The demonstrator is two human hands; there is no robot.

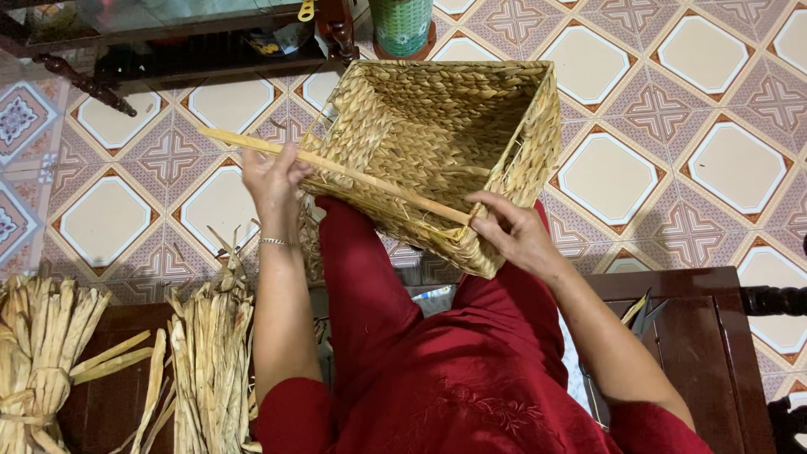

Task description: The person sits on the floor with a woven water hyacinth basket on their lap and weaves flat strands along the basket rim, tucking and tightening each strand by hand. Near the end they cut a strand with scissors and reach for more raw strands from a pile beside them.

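A square woven straw basket (445, 126) rests on my lap, its opening facing up and away from me. A long flat dried straw strand (353, 172) runs across the basket's near rim, from upper left to lower right. My left hand (273, 181) pinches the strand near its left part, a thin bracelet on the wrist. My right hand (513, 231) grips the strand's other end where it meets the near corner of the basket rim. I wear red trousers and a red top.
Bundles of dried straw (210, 361) and a tied sheaf (38, 353) lie at the lower left on a dark wooden seat (706, 336). Patterned tiled floor (672, 151) surrounds me. A dark low table (168, 42) and a green woven container (401, 25) stand at the top.
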